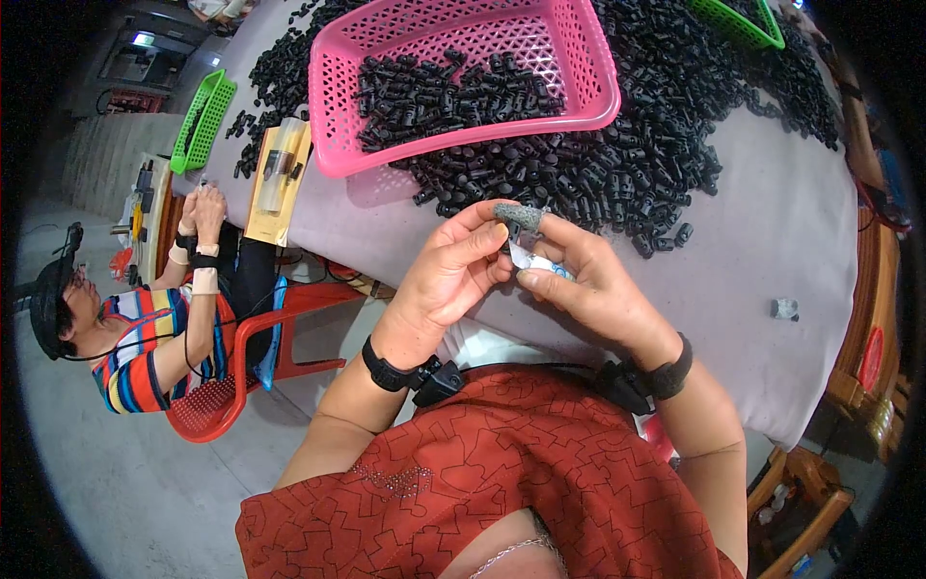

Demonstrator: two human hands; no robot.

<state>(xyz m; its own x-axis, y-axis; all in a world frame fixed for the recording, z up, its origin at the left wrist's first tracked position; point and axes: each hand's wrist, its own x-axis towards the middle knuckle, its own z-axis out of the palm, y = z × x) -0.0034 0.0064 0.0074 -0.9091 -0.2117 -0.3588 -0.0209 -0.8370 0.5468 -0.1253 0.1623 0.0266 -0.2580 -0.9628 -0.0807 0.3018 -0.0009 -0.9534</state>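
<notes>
My left hand [453, 261] pinches a small black plastic piece [511, 233] between thumb and fingers, in front of my chest. Most of that piece is hidden by the fingers. Closed around a slim white tool with blue marks [540, 262], my right hand [588, 280] meets the left one at the piece. The tool's exact kind is partly covered by the fingers. A grey speckled wrap [518, 216] covers my right index finger. Just beyond both hands lies a big heap of black cylindrical plastic pieces [617, 183], and a pink perforated basket [333, 125] holds more of them.
Green baskets [204, 121] [738, 21] stand at the far left and far right. A yellow card with a clear tube [275, 183] lies left of the pink basket. A small grey lump [784, 309] rests on the cloth [743, 241]. Another person [159, 328] sits at left on a red chair [246, 376].
</notes>
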